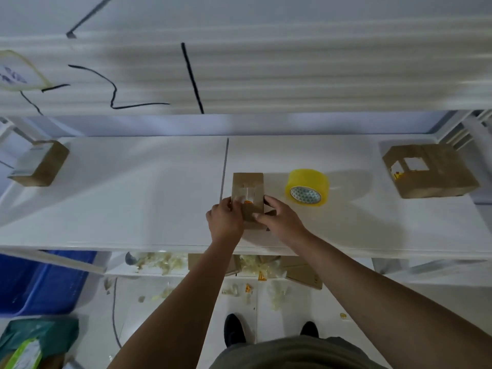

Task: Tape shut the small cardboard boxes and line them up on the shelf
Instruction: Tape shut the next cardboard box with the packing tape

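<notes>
A small brown cardboard box (248, 186) stands on the white shelf (133, 203), near the shelf's front edge at the middle. Clear tape and an orange sticker show on its top. My left hand (225, 222) grips the box's left side, thumb on top. My right hand (279, 221) grips its right side with curled fingers. A roll of yellow tape (306, 187) lies just right of the box. Another small box (40, 163) sits at the shelf's far left, and a larger one (430, 170) at its far right.
An upper white shelf board (239, 75) with black marker lines overhangs the back. Below the shelf lie tape scraps and flattened cardboard (300, 270). A blue bin (40, 283) stands at the lower left, with green packaging (34, 339) beneath it.
</notes>
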A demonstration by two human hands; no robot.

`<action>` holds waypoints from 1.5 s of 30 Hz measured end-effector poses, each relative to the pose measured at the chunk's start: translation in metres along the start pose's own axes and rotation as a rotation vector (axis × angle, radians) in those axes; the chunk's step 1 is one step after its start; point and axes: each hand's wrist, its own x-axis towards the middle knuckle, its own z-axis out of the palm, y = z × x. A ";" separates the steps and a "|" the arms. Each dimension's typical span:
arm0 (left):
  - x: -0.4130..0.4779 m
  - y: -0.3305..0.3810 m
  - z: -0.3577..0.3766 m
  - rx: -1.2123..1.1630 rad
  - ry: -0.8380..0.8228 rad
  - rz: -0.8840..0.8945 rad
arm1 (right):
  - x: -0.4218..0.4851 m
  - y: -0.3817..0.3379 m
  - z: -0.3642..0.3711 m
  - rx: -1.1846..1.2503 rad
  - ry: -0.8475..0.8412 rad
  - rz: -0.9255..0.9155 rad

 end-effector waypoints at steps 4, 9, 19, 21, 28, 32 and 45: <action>0.008 -0.003 -0.008 0.153 -0.030 -0.040 | 0.005 -0.009 -0.004 -0.010 0.009 0.039; 0.007 0.013 -0.019 0.090 0.102 0.241 | 0.013 -0.037 -0.057 -0.077 0.440 -0.243; 0.037 0.045 0.020 0.415 -0.275 0.468 | 0.031 -0.034 -0.100 -0.371 0.258 0.141; 0.038 0.038 0.022 0.331 -0.253 0.470 | 0.024 -0.044 -0.098 -0.232 0.274 0.043; 0.038 0.042 0.017 0.120 -0.245 0.383 | 0.003 -0.112 -0.113 -0.116 0.157 -0.131; 0.040 0.046 0.001 -0.276 -0.126 0.270 | -0.006 -0.113 -0.120 -0.039 0.108 -0.150; 0.027 0.054 -0.028 -1.059 -0.965 -0.238 | -0.002 -0.121 -0.124 0.377 -0.145 -0.336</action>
